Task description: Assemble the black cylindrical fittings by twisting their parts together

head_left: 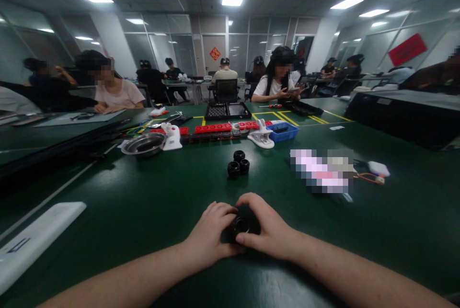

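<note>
Head view: at six o'clock on the green worktop (165, 202), a black ring-shaped part (236, 227) lies between the hands, at three o'clock from the left hand (213, 229) and nine o'clock from the right hand (269, 226). Being round, it presents no evident long axis; its opening faces up. Neither hand is clearly nearer. Both are half-curled around it, right thumb touching its rim; firmness of grip cannot be determined. Beyond, at twelve o'clock, sit three black round parts (244, 166), touching or nearly so.
</note>
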Tool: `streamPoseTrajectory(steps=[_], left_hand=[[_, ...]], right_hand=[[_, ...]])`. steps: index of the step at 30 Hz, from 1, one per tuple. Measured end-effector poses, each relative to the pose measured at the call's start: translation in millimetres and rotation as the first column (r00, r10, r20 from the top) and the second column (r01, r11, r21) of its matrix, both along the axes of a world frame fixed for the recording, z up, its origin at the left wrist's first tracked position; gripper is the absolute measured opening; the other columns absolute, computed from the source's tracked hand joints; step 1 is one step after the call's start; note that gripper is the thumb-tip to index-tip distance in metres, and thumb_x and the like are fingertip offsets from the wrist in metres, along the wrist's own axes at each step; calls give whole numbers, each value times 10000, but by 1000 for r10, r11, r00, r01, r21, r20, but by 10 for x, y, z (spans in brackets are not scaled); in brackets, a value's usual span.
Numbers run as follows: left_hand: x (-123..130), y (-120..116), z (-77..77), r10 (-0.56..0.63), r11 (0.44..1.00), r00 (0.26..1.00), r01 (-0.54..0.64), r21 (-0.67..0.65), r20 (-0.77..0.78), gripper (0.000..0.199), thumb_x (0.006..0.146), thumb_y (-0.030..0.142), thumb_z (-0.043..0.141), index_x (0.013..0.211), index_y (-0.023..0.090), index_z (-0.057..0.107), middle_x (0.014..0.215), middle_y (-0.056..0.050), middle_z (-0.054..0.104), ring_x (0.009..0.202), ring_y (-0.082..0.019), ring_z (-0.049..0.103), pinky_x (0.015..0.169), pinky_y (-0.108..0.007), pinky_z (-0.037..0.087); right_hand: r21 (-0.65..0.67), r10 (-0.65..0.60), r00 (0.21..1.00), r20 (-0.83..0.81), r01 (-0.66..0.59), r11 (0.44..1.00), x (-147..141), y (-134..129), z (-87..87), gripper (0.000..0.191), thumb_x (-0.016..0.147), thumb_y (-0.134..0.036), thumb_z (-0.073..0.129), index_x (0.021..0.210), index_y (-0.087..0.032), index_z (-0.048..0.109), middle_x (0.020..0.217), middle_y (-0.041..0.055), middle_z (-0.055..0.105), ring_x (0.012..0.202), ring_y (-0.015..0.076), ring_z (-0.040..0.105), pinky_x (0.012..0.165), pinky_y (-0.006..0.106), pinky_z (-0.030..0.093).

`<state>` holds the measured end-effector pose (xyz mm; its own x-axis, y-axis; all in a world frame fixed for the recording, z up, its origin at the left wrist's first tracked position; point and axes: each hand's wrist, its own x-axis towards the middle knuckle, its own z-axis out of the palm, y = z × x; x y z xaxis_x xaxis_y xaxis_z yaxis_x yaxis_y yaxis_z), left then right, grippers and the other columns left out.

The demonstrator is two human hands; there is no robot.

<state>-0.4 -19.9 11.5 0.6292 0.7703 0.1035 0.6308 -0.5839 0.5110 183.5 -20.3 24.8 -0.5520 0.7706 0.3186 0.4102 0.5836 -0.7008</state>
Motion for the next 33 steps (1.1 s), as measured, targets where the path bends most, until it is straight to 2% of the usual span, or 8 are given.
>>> streamPoseTrajectory(steps=[3,6,9,13,18,21,25,33], left_hand=[[8,-6,15,6,1000,1000,-6,2,0,409,639,431,652,981,223,568,1072,-45,538,1015,-247,452,952,-453,268],[11,-10,5,27,1000,1000,-27,3,-2,467,630,397,664,1046,230,533,1075,-44,531,1007,-239,455,951,-449,271],[4,-7,-13,39,999,999,-39,9,1,488,617,386,677,1052,221,529,1064,-48,530,995,-240,454,939,-448,285],[0,-3,-5,9,1000,1000,-9,21,16,386,635,401,663,961,212,578,1067,-44,534,1004,-239,448,932,-428,295],[9,-8,5,9,1000,1000,-9,17,10,371,639,410,659,943,211,580,1058,-38,536,1004,-237,450,927,-419,303],[9,-7,-12,18,1000,1000,-19,17,16,426,633,389,666,1008,223,549,1074,-35,528,1006,-233,451,949,-435,278],[5,-2,-5,21,1000,1000,-21,7,9,461,628,385,668,1039,223,536,1055,-40,535,986,-235,459,938,-440,292],[-25,2,-2,12,1000,1000,-12,4,2,485,616,467,671,1027,233,566,1115,-50,519,1047,-261,433,964,-475,251]], right_hand=[[10,-23,999,34,23,1000,-12,7,2,376,614,-333,675,908,-177,499,914,59,501,856,211,480,755,355,418],[32,145,989,15,-146,989,-13,-7,54,308,669,-180,579,973,-180,537,1014,72,493,957,204,465,840,350,385],[41,286,958,-31,-284,958,-4,-21,88,464,675,-111,492,1133,-180,466,1126,80,468,1062,203,421,911,358,338],[2,145,989,-19,-145,989,5,-9,36,492,697,-232,575,1153,-159,404,1108,100,474,1022,222,440,877,377,361],[-7,-24,999,28,25,1000,-10,9,-15,431,591,-304,693,938,-183,469,933,53,496,861,206,478,755,347,412],[26,84,996,21,-84,996,-19,-9,39,288,647,-181,609,918,-182,514,960,58,495,913,199,467,807,340,393],[39,243,970,-7,-243,969,-14,-43,97,396,685,-153,527,1077,-183,484,1073,81,486,1009,208,444,875,357,361],[-34,-183,982,-55,182,983,36,150,-78,135,799,-211,447,921,-172,490,909,60,542,866,185,506,790,346,414]])
